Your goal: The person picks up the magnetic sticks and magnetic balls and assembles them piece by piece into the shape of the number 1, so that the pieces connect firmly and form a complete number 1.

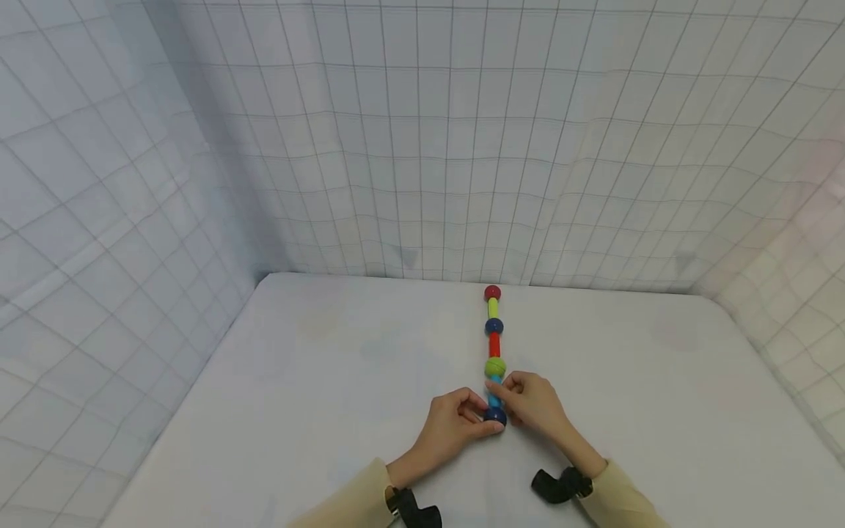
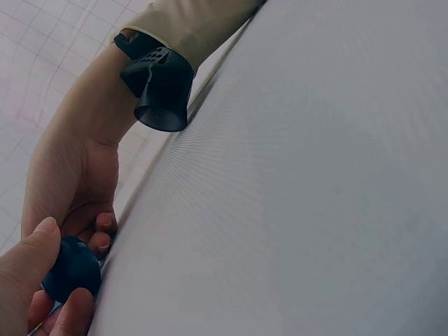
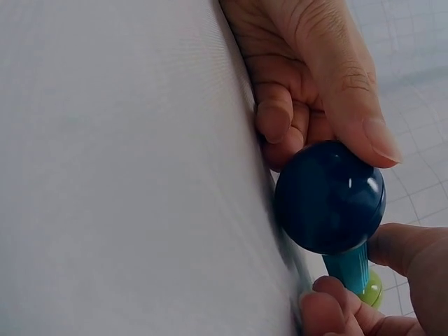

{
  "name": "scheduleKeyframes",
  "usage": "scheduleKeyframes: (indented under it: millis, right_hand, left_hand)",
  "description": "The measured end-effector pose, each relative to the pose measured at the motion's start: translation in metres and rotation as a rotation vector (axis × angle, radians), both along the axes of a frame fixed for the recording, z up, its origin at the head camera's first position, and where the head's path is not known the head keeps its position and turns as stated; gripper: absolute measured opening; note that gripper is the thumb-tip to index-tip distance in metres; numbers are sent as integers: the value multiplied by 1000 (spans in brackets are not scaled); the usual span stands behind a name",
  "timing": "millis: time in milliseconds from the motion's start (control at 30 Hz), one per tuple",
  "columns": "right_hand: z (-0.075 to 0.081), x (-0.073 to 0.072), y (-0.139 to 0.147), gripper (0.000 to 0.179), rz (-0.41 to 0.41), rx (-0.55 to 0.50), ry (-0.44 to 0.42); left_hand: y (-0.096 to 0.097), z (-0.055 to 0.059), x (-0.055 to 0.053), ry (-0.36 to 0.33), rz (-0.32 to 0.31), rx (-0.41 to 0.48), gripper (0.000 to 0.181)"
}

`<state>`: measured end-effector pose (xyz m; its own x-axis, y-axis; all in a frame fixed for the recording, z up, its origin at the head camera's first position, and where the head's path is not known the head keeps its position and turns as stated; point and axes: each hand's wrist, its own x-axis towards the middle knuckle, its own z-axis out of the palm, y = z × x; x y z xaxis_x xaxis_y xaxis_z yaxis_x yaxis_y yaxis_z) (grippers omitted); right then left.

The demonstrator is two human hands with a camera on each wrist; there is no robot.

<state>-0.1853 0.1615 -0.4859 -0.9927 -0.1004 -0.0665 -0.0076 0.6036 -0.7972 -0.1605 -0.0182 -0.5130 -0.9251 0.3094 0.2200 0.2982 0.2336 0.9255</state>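
Note:
A straight chain of balls and short rods lies on the white table, running away from me. Its near end is a dark blue ball (image 3: pixel 330 197), which my left hand (image 1: pixel 455 424) pinches between thumb and fingers. Just beyond it, my right hand (image 1: pixel 533 402) holds a light blue rod (image 3: pixel 348 269) between thumb and fingers. The rod meets the blue ball in the right wrist view. Farther along come a green ball (image 1: pixel 495 367), a red rod (image 1: pixel 494 345), another dark blue ball (image 1: pixel 494 326), a yellow-green rod (image 1: pixel 493 308) and a red ball (image 1: pixel 492 292) at the far end.
The white tabletop (image 1: pixel 343 352) spreads to both sides of the chain. White grid-patterned curtains (image 1: pixel 422 147) hang behind it and at the left and right. Each wrist carries a black camera mount (image 1: pixel 561 485).

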Motion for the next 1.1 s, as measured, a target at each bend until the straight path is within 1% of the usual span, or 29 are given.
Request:
scheduleKeyframes:
  millis: [67, 133, 267, 400, 633, 767, 900, 1100]
  right_hand:
    - [2, -2, 0, 35, -2, 3, -2]
    - [4, -3, 0, 35, -3, 7, -11]
    - [5, -3, -1, 38, -10, 15, -33]
    - [5, -3, 0, 39, -14, 18, -25]
    - [5, -1, 5, 35, -27, 30, -20]
    - [6, -2, 4, 37, -17, 9, -13]
    - [6, -1, 2, 38, -28, -2, -13]
    - [5, 1, -2, 40, -31, -14, -40]
  left_hand:
    - [0, 1, -3, 16, -4, -3, 28]
    - [-1, 2, -4, 17, -9, -5, 28]
    - [-2, 5, -4, 9, -13, -12, 28]
    - [1, 6, -5, 17, -9, 1, 27]
    - [6, 5, -1, -2, -18, 33, 28]
    - [5, 6, -1, 8, -5, 34, 27]
    - [4, 5, -2, 13, -13, 34, 27]
    - [1, 4, 1, 17, -10, 40, 28]
